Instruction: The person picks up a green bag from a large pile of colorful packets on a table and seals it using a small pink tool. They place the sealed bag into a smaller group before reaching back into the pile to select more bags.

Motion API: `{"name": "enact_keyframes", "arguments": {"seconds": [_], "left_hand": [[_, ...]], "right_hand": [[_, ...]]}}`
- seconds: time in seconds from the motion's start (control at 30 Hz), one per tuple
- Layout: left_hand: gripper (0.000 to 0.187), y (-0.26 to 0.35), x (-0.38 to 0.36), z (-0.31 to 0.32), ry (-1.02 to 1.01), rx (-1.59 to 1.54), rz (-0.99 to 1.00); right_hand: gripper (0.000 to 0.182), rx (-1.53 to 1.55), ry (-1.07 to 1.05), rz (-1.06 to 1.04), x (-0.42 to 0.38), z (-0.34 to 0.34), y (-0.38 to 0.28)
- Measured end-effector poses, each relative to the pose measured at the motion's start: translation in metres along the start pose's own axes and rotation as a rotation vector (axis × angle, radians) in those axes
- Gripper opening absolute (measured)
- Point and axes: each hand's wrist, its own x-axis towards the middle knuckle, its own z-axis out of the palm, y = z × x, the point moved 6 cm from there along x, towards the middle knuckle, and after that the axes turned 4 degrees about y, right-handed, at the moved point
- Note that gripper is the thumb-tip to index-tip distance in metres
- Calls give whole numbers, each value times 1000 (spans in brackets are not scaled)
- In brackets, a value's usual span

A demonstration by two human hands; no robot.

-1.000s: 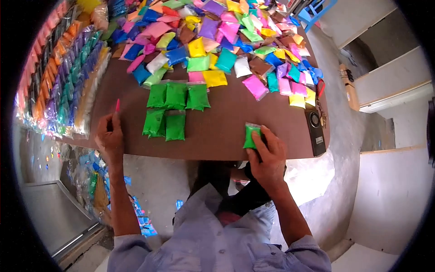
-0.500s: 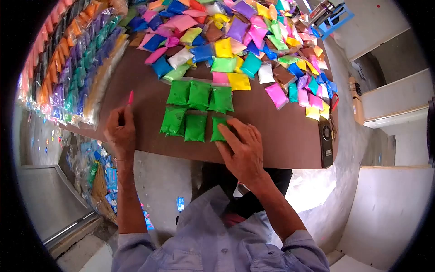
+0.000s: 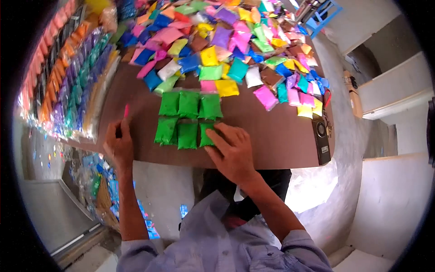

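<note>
Six green packets lie in two rows on the brown table (image 3: 281,147); the far row includes a middle green packet (image 3: 188,105). In the near row, my right hand (image 3: 233,152) has its fingers and thumb around the right-hand green packet (image 3: 206,135), partly covering it. That packet lies close beside the middle near packet (image 3: 187,135). To the left of the rows, my left hand (image 3: 119,144) is closed on a slim pink stick (image 3: 126,111), which points up from between thumb and fingers; its lower part is hidden.
A heap of colourful packets (image 3: 222,37) spreads over the far side. Long clear-wrapped strips of packets (image 3: 72,77) lie at the left edge. A black box-shaped device (image 3: 322,141) with a round dial sits near the right edge. A blue stool (image 3: 322,18) stands beyond the table.
The right-hand near packet has slid slightly left under my right hand, narrowing the gap to its neighbour. My left hand keeps the pink stick; the whole view has shifted a little.
</note>
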Motion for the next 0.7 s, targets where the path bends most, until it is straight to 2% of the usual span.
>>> {"name": "enact_keyframes", "arguments": {"seconds": [0.17,0.3,0.47,0.53,0.7], "left_hand": [[17,-3,-1,3,31,-11,33],[19,-5,0,2,-18,55,5],[18,-7,2,5,-11,42,65],[18,-17,2,10,-55,35,12],[16,6,2,5,-29,38,61]], "right_hand": [[44,108,67,42,-2,-13,0],[40,224,163,104,-8,-19,7],[27,418,293,261,-8,-29,24],[26,420,307,271,-3,-33,31],[25,403,365,284,22,-47,68]]}}
